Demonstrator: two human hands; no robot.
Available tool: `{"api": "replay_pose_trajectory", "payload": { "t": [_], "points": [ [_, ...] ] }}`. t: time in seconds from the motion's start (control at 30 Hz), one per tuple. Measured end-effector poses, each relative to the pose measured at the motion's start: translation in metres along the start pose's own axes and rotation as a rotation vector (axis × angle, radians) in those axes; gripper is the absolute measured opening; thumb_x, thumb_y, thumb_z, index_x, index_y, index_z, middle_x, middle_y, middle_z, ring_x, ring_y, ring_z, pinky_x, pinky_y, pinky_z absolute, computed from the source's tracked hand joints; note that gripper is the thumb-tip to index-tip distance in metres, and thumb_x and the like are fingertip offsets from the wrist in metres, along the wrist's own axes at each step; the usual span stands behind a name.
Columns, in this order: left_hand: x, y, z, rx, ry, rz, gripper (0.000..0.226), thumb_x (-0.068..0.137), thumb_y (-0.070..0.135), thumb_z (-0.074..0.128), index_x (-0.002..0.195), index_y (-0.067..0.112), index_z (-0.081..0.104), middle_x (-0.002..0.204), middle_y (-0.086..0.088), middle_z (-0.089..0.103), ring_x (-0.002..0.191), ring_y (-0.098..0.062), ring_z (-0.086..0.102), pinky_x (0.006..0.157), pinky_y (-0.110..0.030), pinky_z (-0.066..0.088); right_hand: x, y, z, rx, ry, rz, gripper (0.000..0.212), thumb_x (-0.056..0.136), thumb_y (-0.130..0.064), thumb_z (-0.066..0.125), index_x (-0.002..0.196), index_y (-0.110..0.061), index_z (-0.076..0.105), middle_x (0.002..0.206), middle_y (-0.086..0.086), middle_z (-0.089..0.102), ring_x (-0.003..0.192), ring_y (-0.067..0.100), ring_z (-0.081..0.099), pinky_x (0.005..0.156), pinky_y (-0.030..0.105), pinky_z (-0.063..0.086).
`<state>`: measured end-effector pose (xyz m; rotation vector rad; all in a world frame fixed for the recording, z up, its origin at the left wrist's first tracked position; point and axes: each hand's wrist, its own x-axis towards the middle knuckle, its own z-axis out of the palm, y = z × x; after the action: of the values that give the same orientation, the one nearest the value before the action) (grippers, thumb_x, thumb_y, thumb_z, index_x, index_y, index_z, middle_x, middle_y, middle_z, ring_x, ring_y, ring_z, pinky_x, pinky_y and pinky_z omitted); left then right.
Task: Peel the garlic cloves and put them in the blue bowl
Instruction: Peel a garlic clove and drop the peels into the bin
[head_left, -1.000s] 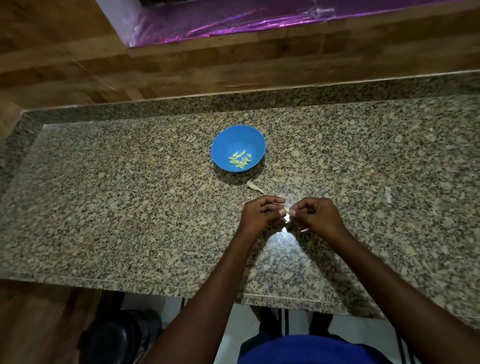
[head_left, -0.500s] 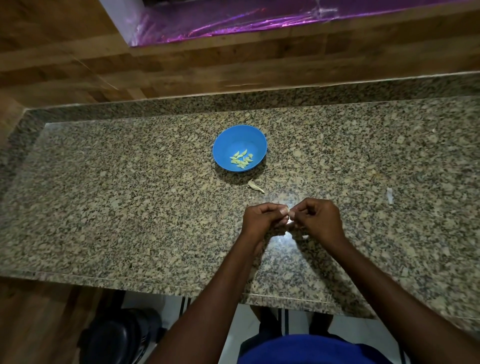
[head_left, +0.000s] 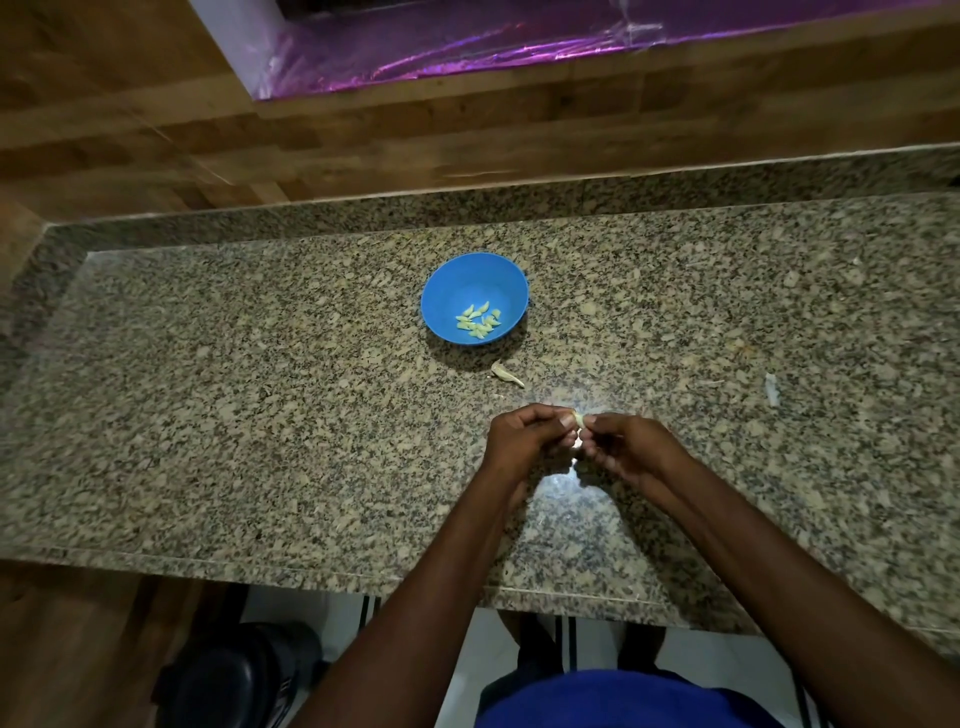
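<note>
Garlic clove (head_left: 576, 419), pale and small, sits pinched between your left hand (head_left: 524, 441) and right hand (head_left: 631, 452), fingertips of both curled onto it above the granite counter (head_left: 260, 415). In this head view, the blue bowl (head_left: 474, 270) beyond already holds about ten peeled cloves (head_left: 478, 322). A scrap of skin (head_left: 506, 374) lies just before it. This clove looks part-peeled; whether more remain, you cannot tell.
</note>
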<state>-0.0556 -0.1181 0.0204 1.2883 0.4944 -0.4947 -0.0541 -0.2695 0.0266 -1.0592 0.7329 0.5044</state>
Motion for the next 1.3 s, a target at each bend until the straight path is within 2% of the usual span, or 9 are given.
{"api": "replay_pose_trajectory", "payload": {
  "t": [0.13,0.23,0.37,0.6,0.77,0.9,1.07,1.23,1.3],
  "points": [
    [-0.001,0.002,0.005,0.009,0.047,-0.039,0.005,0.085,0.002,0.074,0.089,0.002,0.077,0.089,-0.026,0.072,0.068,-0.025,0.068,0.061,-0.027,0.060,-0.002,0.006,-0.001,-0.144,0.076,-0.114,0.011,0.091,0.001,0.062,0.081,0.003,0.066,0.063,0.016,0.064,0.048,0.020,0.054,0.046,0.027,0.049],
    [-0.003,0.004,0.010,0.015,0.081,-0.085,0.002,0.084,0.005,0.075,0.083,0.003,0.075,0.077,-0.022,0.071,0.064,-0.022,0.062,0.057,-0.026,0.056,-0.005,0.013,-0.005,-0.384,0.144,-0.357,0.009,0.092,-0.005,0.068,0.083,-0.002,0.069,0.069,0.017,0.068,0.052,0.021,0.061,0.053,0.033,0.055],
    [-0.005,0.005,0.013,0.024,0.077,-0.121,0.005,0.087,0.005,0.073,0.087,0.000,0.073,0.071,-0.013,0.072,0.057,-0.017,0.064,0.061,-0.028,0.059,-0.004,0.018,-0.006,-0.620,0.274,-0.588,0.011,0.086,-0.011,0.073,0.077,-0.017,0.070,0.070,0.001,0.071,0.064,0.019,0.069,0.059,0.029,0.056],
    [-0.004,0.007,0.018,0.093,0.088,-0.060,0.018,0.077,0.007,0.074,0.089,-0.006,0.075,0.071,-0.021,0.066,0.047,-0.020,0.057,0.077,-0.049,0.055,-0.011,0.022,-0.003,-0.758,0.329,-0.747,0.011,0.082,-0.011,0.076,0.080,-0.022,0.073,0.070,-0.010,0.070,0.069,0.005,0.067,0.057,0.020,0.049],
    [-0.004,0.007,0.016,0.111,0.087,-0.044,0.003,0.077,0.003,0.076,0.076,0.003,0.079,0.077,-0.025,0.071,0.068,-0.027,0.063,0.082,-0.054,0.057,-0.014,0.020,-0.003,-0.775,0.328,-0.778,0.014,0.082,-0.011,0.077,0.079,-0.025,0.075,0.068,-0.013,0.069,0.066,0.000,0.066,0.055,0.015,0.048],
    [-0.006,0.010,0.017,0.138,0.100,-0.052,0.004,0.076,0.002,0.074,0.077,0.000,0.077,0.075,-0.023,0.070,0.064,-0.026,0.065,0.082,-0.054,0.059,-0.014,0.021,-0.003,-0.768,0.318,-0.761,0.007,0.083,-0.012,0.076,0.082,-0.020,0.076,0.069,-0.010,0.070,0.066,0.005,0.067,0.057,0.021,0.050],
    [-0.007,0.014,0.017,0.162,0.127,-0.042,0.005,0.083,-0.003,0.069,0.085,-0.006,0.072,0.087,-0.030,0.072,0.069,-0.028,0.068,0.062,-0.029,0.060,-0.006,0.016,-0.005,-0.504,0.216,-0.509,0.012,0.089,-0.008,0.071,0.078,-0.012,0.074,0.064,0.009,0.071,0.055,0.019,0.067,0.056,0.031,0.052],
    [-0.008,0.010,0.015,0.219,0.133,-0.037,0.011,0.077,0.007,0.075,0.082,-0.003,0.074,0.084,-0.027,0.073,0.083,-0.044,0.072,0.081,-0.056,0.059,-0.005,0.014,-0.008,-0.458,0.173,-0.480,0.010,0.090,-0.007,0.070,0.082,-0.007,0.076,0.069,0.015,0.073,0.063,0.032,0.072,0.057,0.038,0.059],
    [-0.008,0.010,0.015,0.248,0.138,-0.009,0.013,0.071,0.012,0.078,0.076,0.000,0.075,0.080,-0.027,0.073,0.077,-0.043,0.072,0.079,-0.061,0.059,-0.005,0.014,-0.008,-0.534,0.168,-0.508,0.009,0.089,-0.011,0.072,0.081,-0.009,0.078,0.066,0.011,0.073,0.060,0.029,0.072,0.058,0.039,0.061]
  ]
}}
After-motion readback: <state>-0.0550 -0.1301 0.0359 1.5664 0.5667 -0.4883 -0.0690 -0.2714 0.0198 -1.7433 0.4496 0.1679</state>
